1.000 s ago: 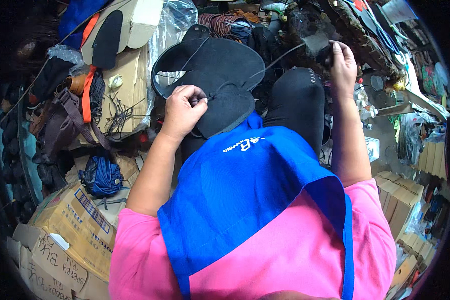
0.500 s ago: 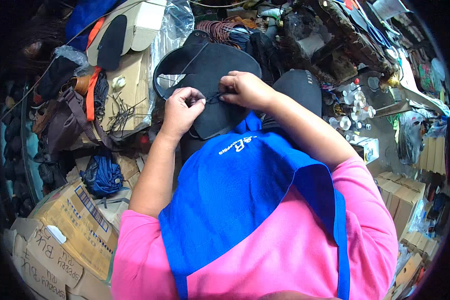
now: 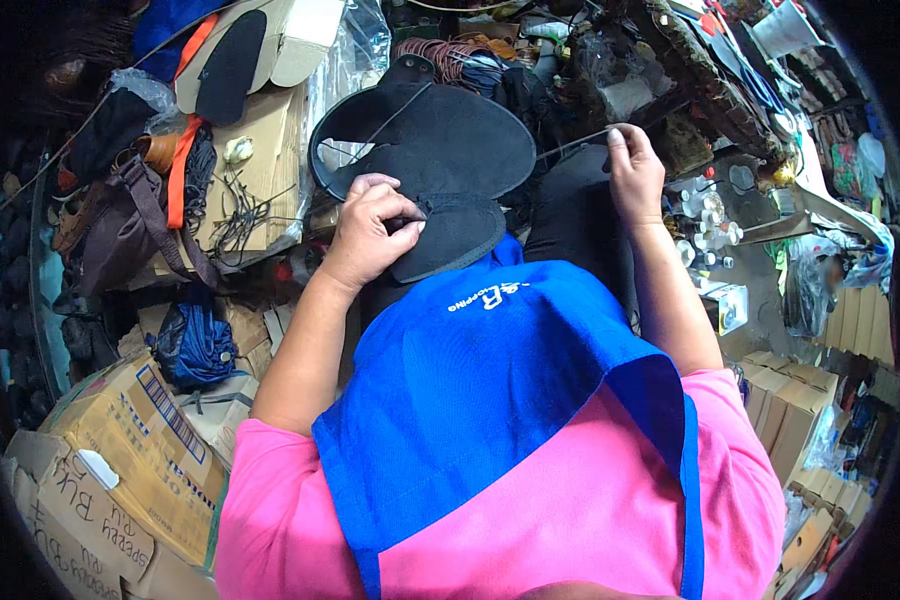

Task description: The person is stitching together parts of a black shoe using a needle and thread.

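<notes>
Across my lap lies a black item with a wide rounded upper panel (image 3: 450, 135) and a smaller rounded flap (image 3: 455, 235) with a stitched edge; its exact kind does not show. My left hand (image 3: 375, 225) is closed at the flap's left side, thumb and fingers pinched on its edge; what else may be in the pinch is hidden. Off to the right, my right hand (image 3: 635, 175) is raised, pinching a thin dark cord (image 3: 570, 146) that stretches taut toward the panel. Another thin strand (image 3: 395, 118) crosses the upper panel.
Cardboard (image 3: 270, 190) with loose black cords lies left, by an orange strap (image 3: 182, 170) and a dark bag (image 3: 125, 215). A cardboard box (image 3: 150, 430) stands lower left. Small bottles (image 3: 708, 215) cluster right. A coil of reddish cord (image 3: 455, 55) sits beyond the panel.
My right hand has swung away to the right, drawing the cord out from near my left hand. My left hand stays by the flap, which now shows more fully.
</notes>
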Action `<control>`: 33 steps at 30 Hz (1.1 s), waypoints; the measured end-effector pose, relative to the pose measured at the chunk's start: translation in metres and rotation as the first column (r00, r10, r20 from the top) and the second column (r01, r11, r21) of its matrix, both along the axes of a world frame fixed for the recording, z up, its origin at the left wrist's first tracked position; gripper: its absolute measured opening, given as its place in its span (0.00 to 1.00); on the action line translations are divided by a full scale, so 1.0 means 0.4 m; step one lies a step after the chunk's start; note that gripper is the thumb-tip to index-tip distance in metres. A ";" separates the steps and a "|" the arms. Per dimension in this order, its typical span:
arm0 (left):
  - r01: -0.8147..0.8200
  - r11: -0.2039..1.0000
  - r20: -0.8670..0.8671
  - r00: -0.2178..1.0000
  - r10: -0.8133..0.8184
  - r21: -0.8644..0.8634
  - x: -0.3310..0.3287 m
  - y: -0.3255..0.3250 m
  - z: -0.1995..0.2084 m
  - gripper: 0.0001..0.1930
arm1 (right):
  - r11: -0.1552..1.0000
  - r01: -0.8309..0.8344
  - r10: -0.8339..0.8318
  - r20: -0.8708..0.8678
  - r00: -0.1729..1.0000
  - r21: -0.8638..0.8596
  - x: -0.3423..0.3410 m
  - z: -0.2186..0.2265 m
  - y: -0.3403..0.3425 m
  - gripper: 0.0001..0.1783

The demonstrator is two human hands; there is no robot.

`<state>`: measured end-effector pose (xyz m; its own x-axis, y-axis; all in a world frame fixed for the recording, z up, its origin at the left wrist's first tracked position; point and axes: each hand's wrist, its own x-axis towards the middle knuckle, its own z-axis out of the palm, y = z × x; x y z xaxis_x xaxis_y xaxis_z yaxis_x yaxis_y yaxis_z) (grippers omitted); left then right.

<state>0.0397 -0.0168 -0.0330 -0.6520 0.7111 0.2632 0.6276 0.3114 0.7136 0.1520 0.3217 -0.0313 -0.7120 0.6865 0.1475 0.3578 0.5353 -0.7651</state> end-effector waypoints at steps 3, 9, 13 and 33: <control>0.008 1.000 -0.020 1.000 -0.008 0.006 0.002 0.003 -0.003 0.07 | 0.723 -0.116 -0.073 -0.242 0.967 -0.682 0.001 0.000 0.004 0.17; 0.011 1.000 -0.056 0.998 -0.009 0.027 0.007 0.002 -0.009 0.07 | 0.696 -0.309 0.250 -0.184 0.951 -0.649 -0.008 0.069 -0.066 0.19; 0.017 0.999 -0.065 0.998 -0.015 0.030 0.011 0.007 -0.008 0.07 | 0.656 -0.750 0.750 -0.038 0.660 -0.085 -0.056 0.059 -0.192 0.21; -0.015 0.997 -0.007 1.000 0.015 0.080 0.013 -0.009 0.002 0.06 | 0.551 -0.831 0.818 0.148 0.556 0.073 -0.063 0.003 -0.293 0.07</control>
<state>0.0450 -0.0205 -0.0324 -0.6602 0.6779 0.3234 0.6285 0.2628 0.7320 0.1267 0.2046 -0.0299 -0.9695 -0.2281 0.0901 -0.2293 0.7132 -0.6624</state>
